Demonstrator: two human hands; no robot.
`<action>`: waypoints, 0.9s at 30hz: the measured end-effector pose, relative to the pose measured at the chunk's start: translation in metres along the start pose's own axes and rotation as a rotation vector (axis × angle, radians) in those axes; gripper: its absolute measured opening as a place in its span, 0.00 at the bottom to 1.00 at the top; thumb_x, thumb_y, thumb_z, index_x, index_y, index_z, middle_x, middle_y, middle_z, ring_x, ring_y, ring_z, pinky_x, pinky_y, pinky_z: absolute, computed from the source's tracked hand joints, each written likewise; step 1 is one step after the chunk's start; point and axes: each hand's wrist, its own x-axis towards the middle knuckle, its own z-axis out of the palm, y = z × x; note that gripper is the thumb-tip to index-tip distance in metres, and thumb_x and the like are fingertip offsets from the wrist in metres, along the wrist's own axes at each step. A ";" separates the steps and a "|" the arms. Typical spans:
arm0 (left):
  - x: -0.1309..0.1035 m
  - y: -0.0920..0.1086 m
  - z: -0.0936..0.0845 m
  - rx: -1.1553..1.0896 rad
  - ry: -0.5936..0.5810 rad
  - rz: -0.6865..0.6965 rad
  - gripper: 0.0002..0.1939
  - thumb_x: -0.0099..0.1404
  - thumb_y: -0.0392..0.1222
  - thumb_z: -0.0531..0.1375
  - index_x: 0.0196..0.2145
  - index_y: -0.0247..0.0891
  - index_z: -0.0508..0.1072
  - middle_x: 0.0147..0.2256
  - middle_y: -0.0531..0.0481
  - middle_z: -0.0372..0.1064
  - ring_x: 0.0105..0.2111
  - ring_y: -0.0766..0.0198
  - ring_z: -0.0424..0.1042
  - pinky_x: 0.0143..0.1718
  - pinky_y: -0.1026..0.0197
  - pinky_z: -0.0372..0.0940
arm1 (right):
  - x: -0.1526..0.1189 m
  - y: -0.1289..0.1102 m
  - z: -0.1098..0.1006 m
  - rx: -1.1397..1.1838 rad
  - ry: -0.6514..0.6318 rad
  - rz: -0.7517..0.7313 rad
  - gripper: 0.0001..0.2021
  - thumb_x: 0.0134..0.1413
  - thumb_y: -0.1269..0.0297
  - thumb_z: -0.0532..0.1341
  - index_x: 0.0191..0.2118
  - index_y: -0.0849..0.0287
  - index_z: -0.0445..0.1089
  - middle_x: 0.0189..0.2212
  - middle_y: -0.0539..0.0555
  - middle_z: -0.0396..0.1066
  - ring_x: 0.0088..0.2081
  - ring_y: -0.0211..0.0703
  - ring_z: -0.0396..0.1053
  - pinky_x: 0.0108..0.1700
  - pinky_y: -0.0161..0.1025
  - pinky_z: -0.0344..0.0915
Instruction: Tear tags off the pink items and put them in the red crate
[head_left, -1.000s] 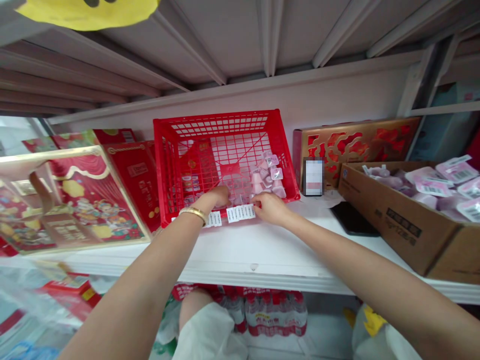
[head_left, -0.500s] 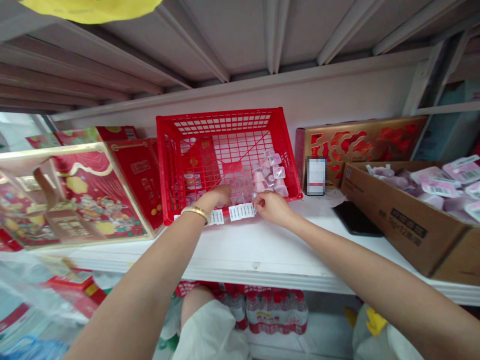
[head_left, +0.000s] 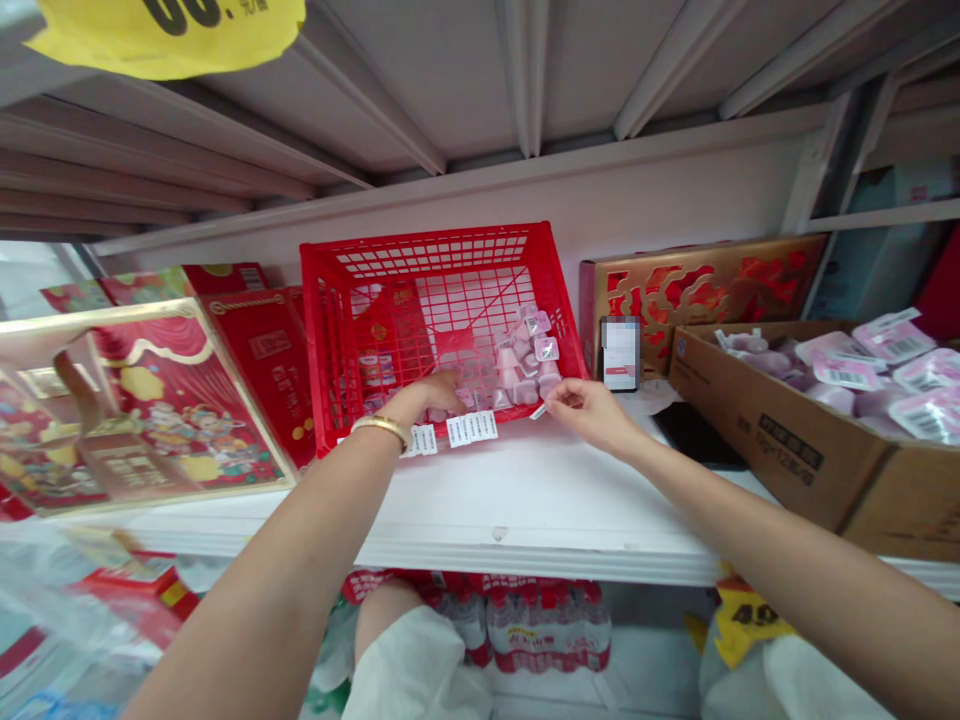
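Note:
A red plastic basket (head_left: pixel 564 275) is tipped towards me on the white shelf, with small pink cups (head_left: pixel 510 370) gathered along its lower right side. Inside the lower side, my left hand (head_left: pixel 431 395), a gold bangle at its wrist, has its fingers closed around a small pink cup (head_left: pixel 466 398), partly hidden. Barcode labels (head_left: pixel 472 427) hang in a row along the basket's front rim. At the rim's right end, my right hand (head_left: pixel 589 410) pinches one small white barcode label (head_left: pixel 538 410) between thumb and fingertips.
On the right stands a cardboard box (head_left: pixel 772 430) of similar pink cups, near a dark flat object (head_left: pixel 697 435) and an upright phone (head_left: pixel 620 355). Red gift boxes (head_left: pixel 202 390) stand left. Bottled-water packs (head_left: pixel 551 630) sit below the shelf (head_left: pixel 480 510); another shelf hangs overhead.
My right hand has moved right, from the end of the label row to the basket's lower right corner, with a label between its fingers. My left hand remains in the basket.

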 end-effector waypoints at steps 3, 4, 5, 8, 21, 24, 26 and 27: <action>-0.004 0.016 -0.001 -0.052 0.094 0.005 0.22 0.42 0.31 0.67 0.38 0.34 0.72 0.24 0.52 0.72 0.24 0.66 0.70 0.23 0.69 0.60 | -0.002 0.001 -0.015 0.211 0.068 0.093 0.07 0.38 0.62 0.67 0.25 0.59 0.72 0.23 0.49 0.72 0.27 0.36 0.66 0.34 0.36 0.62; -0.006 0.025 0.000 -0.114 0.150 0.012 0.23 0.43 0.31 0.67 0.40 0.34 0.71 0.25 0.52 0.71 0.24 0.67 0.69 0.22 0.70 0.60 | -0.001 0.003 -0.019 0.305 0.097 0.129 0.08 0.37 0.61 0.69 0.25 0.59 0.72 0.23 0.48 0.72 0.27 0.35 0.65 0.33 0.35 0.61; -0.010 0.035 0.003 -0.205 0.206 0.028 0.25 0.45 0.32 0.67 0.43 0.35 0.70 0.26 0.53 0.71 0.23 0.68 0.68 0.21 0.70 0.59 | -0.001 0.004 -0.024 0.409 0.124 0.167 0.09 0.35 0.61 0.70 0.25 0.59 0.72 0.23 0.47 0.71 0.27 0.35 0.65 0.32 0.34 0.61; -0.024 0.073 0.020 -0.588 0.272 0.154 0.29 0.47 0.32 0.67 0.48 0.36 0.67 0.26 0.55 0.69 0.20 0.71 0.66 0.20 0.70 0.60 | 0.000 0.010 -0.033 0.748 0.211 0.278 0.11 0.32 0.64 0.72 0.26 0.57 0.72 0.23 0.47 0.71 0.27 0.34 0.67 0.30 0.32 0.63; -0.029 0.144 0.131 -1.576 -0.091 0.189 0.12 0.56 0.27 0.59 0.38 0.34 0.72 0.33 0.49 0.74 0.31 0.64 0.75 0.43 0.50 0.73 | -0.002 0.021 -0.043 1.020 0.379 0.437 0.04 0.43 0.73 0.65 0.25 0.59 0.70 0.20 0.49 0.70 0.25 0.35 0.66 0.26 0.32 0.64; -0.028 0.136 0.134 -1.563 -0.087 0.205 0.11 0.58 0.28 0.59 0.39 0.35 0.73 0.33 0.49 0.74 0.31 0.65 0.75 0.43 0.51 0.73 | -0.002 0.023 -0.041 0.989 0.378 0.466 0.04 0.43 0.74 0.64 0.25 0.59 0.70 0.20 0.49 0.70 0.26 0.36 0.67 0.26 0.32 0.63; -0.028 0.134 0.134 -1.563 -0.071 0.213 0.10 0.57 0.28 0.59 0.38 0.34 0.73 0.32 0.50 0.74 0.31 0.65 0.75 0.43 0.51 0.73 | -0.002 0.024 -0.040 0.965 0.360 0.483 0.04 0.43 0.74 0.64 0.25 0.59 0.70 0.20 0.49 0.70 0.26 0.35 0.67 0.27 0.32 0.63; -0.028 0.133 0.134 -1.566 -0.065 0.218 0.09 0.57 0.28 0.59 0.37 0.34 0.73 0.32 0.49 0.74 0.31 0.65 0.75 0.44 0.50 0.73 | -0.003 0.024 -0.039 0.952 0.350 0.492 0.04 0.43 0.74 0.63 0.25 0.59 0.70 0.21 0.49 0.71 0.26 0.35 0.67 0.28 0.32 0.64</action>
